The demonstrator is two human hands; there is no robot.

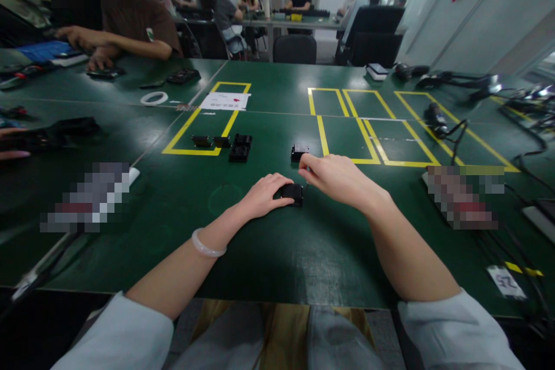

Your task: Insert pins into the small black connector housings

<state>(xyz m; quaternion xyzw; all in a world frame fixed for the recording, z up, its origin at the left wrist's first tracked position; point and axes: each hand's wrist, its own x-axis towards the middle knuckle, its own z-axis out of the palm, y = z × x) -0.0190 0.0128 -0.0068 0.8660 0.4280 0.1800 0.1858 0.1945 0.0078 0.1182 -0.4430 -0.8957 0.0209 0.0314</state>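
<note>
My left hand [265, 195] is closed around the left side of a small black rectangular block [293, 193], thumb in front and fingers behind, on the green table. Just above the block's right end, my right hand [340, 178] has its fingers curled into a pinch. A thin dark sliver shows below those fingertips, too small to name. Behind the right fingertips stands another small black block [300, 151] with a lighter top edge. Off to the left lie several black moulded parts [241, 148], beside two thin black pieces [222, 141] standing on edge.
Yellow tape rectangles [321, 136] mark the green table [260, 260]. A white paper [226, 101] and a white tape roll [154, 98] lie farther back. Blurred-out devices [459, 196] with cables flank both sides. A co-worker's hands [93, 49] are at the far left.
</note>
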